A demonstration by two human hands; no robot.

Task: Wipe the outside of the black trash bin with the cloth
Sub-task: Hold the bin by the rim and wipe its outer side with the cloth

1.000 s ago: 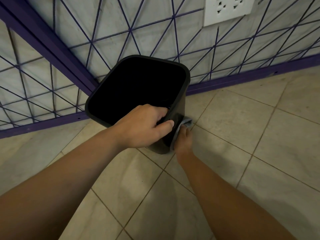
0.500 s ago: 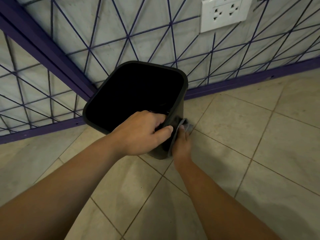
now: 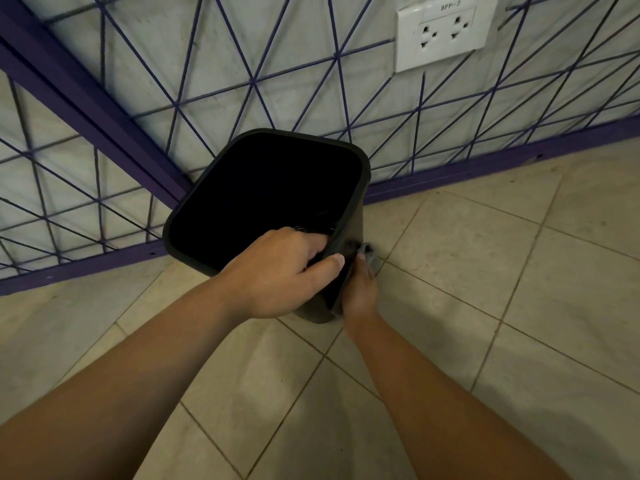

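Wiping the bin (image 3: 353,216) at frame centre: left hand (image 3: 277,271) clamps its rim, right hand (image 3: 360,292) presses the cloth (image 3: 370,256) on one side; we judge other sides remain.

You've got one black trash bin (image 3: 266,199) in the corner, one grey cloth (image 3: 370,257) against the bin's right side, and two hands on the bin: left hand (image 3: 277,271), right hand (image 3: 360,292). One double wall socket (image 3: 441,36) sits above the bin.
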